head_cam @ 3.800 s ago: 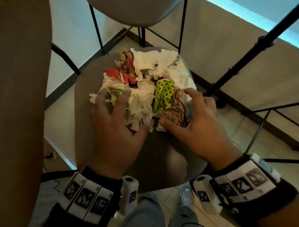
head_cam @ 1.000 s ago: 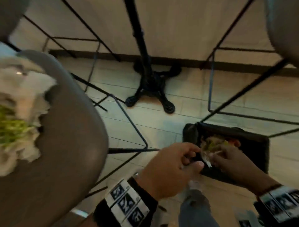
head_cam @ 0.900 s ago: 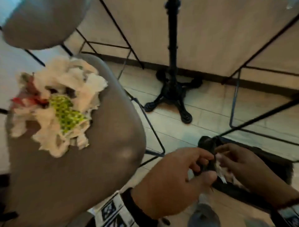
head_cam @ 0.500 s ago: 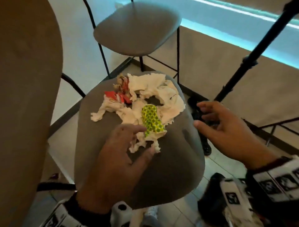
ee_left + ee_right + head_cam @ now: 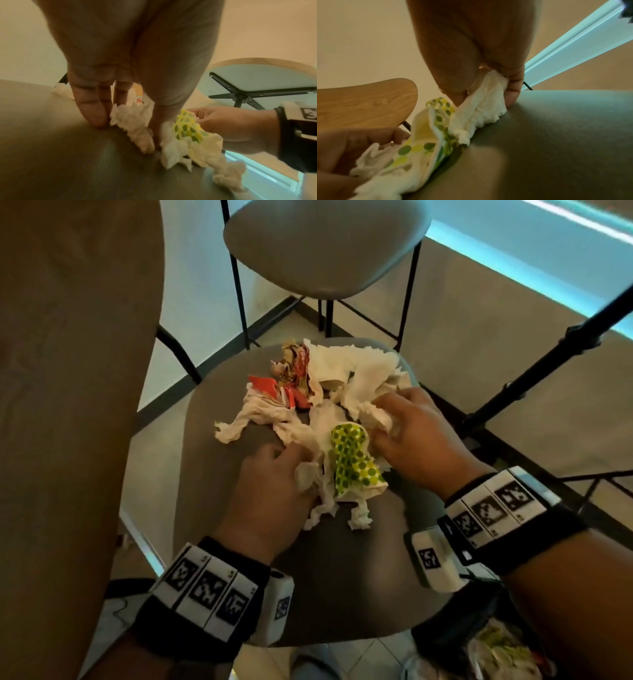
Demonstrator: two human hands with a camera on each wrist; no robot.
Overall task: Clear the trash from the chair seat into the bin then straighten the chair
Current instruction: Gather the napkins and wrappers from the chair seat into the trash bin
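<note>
Both hands are working in the heap of trash (image 5: 329, 405) that is lying on the chair seat (image 5: 342, 570), spread from the seat's far edge to about its middle, while the near edge is showing bare. The left hand (image 5: 270, 494) is gathering white crumpled tissue (image 5: 135, 121) near the middle of the seat: its fingers (image 5: 91, 108) are curling down onto the seat and its thumb is closing in from the other side, so the tissue is being pinched between them. The right hand (image 5: 414, 443), towards the seat's right edge, is clamping a fold of white tissue between thumb and fingers (image 5: 513, 89), just beside the yellow napkin with green dots (image 5: 352, 463), which is lying between the two hands and touching both clumps. Behind these, towards the far edge, a red wrapper (image 5: 270, 388), a brown and red crumpled paper (image 5: 294, 364) and more white tissue are lying untouched. At the bottom right corner of the head view, the bin (image 5: 486, 645) is standing on the floor just beside the seat's near right corner, and some scraps are showing inside it, so part of the clearing appears done. I judge the job to be around midway: most of the heap is waiting to go in, and straightening the chair is not yet begun.
</note>
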